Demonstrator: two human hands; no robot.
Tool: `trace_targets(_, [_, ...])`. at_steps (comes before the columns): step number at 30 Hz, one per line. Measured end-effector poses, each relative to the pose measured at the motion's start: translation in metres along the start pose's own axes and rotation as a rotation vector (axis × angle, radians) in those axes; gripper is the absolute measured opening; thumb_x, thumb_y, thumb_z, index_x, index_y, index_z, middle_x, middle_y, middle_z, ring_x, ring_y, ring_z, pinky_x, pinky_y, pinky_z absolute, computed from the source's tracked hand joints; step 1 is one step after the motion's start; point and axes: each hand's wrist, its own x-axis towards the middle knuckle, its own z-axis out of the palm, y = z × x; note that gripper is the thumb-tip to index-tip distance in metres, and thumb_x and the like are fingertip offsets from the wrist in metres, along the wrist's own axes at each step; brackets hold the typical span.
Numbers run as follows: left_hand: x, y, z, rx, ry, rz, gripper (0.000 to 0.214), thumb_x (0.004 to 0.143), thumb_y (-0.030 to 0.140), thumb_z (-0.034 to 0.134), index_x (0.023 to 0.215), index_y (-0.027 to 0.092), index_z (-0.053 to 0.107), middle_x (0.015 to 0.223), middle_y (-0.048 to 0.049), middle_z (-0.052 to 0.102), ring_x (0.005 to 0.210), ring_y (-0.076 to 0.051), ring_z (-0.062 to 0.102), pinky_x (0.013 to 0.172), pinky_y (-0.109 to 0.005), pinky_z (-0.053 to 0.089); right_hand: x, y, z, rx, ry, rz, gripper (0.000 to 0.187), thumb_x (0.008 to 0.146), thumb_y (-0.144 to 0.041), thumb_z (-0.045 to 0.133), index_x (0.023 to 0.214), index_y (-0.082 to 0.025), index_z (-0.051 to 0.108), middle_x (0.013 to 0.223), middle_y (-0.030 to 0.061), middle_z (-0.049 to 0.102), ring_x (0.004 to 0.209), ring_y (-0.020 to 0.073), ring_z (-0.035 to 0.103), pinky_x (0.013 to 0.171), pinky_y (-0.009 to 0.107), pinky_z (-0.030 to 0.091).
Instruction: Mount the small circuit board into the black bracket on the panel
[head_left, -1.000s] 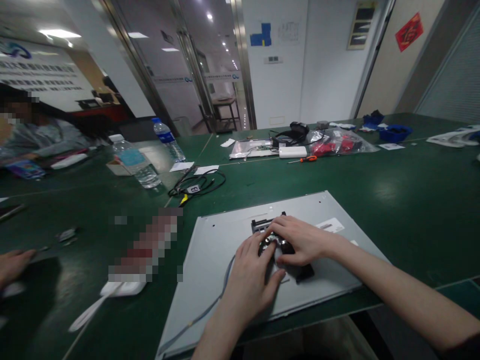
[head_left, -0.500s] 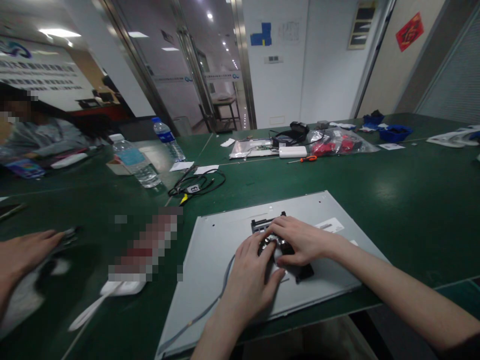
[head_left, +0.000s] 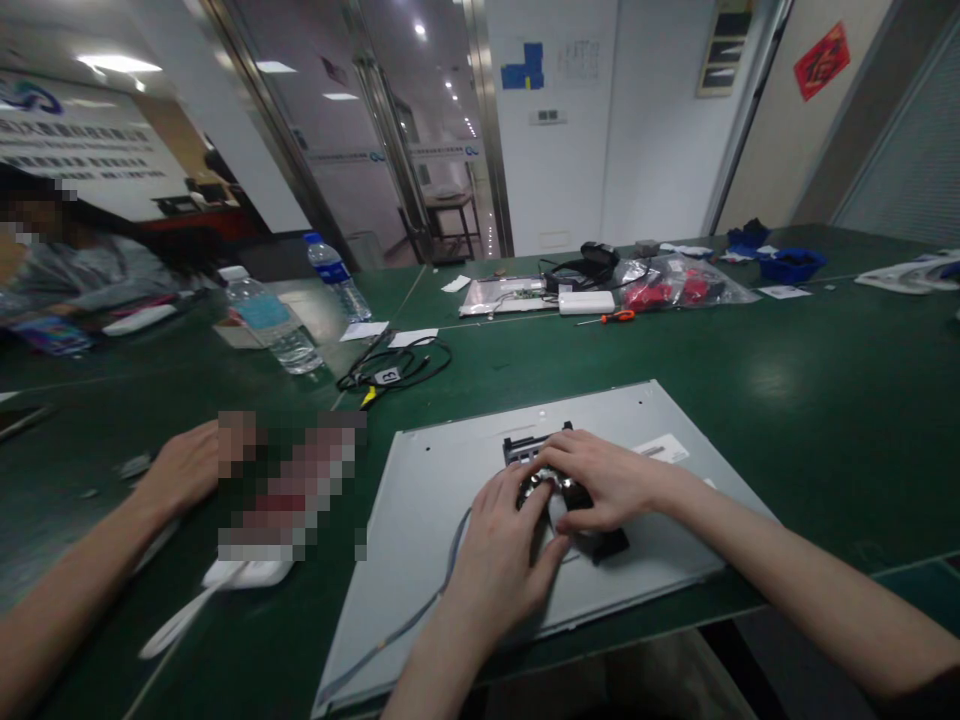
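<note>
A flat grey metal panel [head_left: 450, 470] lies on the green table in front of me. At its middle sits a small black component [head_left: 592, 540] with a black bracket [head_left: 525, 447] behind it. My left hand [head_left: 499, 555] and my right hand [head_left: 600, 480] meet over this component, fingers curled and pinching at a small shiny part between them; what exactly they grip is hidden. A thin grey cable [head_left: 442, 590] runs from the component toward the panel's near left corner.
A co-worker's arm [head_left: 97, 560] reaches in from the left over the table, beside a white object [head_left: 240, 575]. Two water bottles [head_left: 270, 325], a coil of black cable [head_left: 394, 370], an orange screwdriver [head_left: 611, 318] and bags of parts [head_left: 675, 285] lie farther back. Another person sits at far left.
The co-worker's hand and arm at the left have reached farther right across the table. My own hands have stayed on the black component.
</note>
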Motion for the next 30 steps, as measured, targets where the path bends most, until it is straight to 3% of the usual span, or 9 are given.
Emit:
trace_targets(8, [0.0004, 0.0007, -0.0012, -0.010, 0.009, -0.003, 0.044, 0.081, 0.030, 0.060, 0.123, 0.023, 0.050, 0.133, -0.0099, 0.044, 0.125, -0.030, 0.039, 0.104, -0.053, 0.035, -0.0010, 0.0012, 0.0006, -0.011, 0.023, 0.003, 0.051, 0.076, -0.030, 0.063, 0.123, -0.018, 0.048, 0.114, 0.0110, 0.054, 0.105, 0.0254, 0.047, 0.093, 0.043, 0.037])
trace_targets(30, [0.0009, 0.0010, -0.0002, -0.015, 0.017, 0.011, 0.045, 0.081, 0.028, 0.060, 0.124, 0.024, 0.049, 0.134, -0.0099, 0.044, 0.125, -0.031, 0.039, 0.102, -0.055, 0.035, 0.0000, -0.0008, -0.0010, -0.023, -0.004, 0.006, 0.054, 0.075, -0.034, 0.066, 0.124, -0.018, 0.047, 0.114, 0.0111, 0.054, 0.105, 0.0252, 0.047, 0.092, 0.043, 0.038])
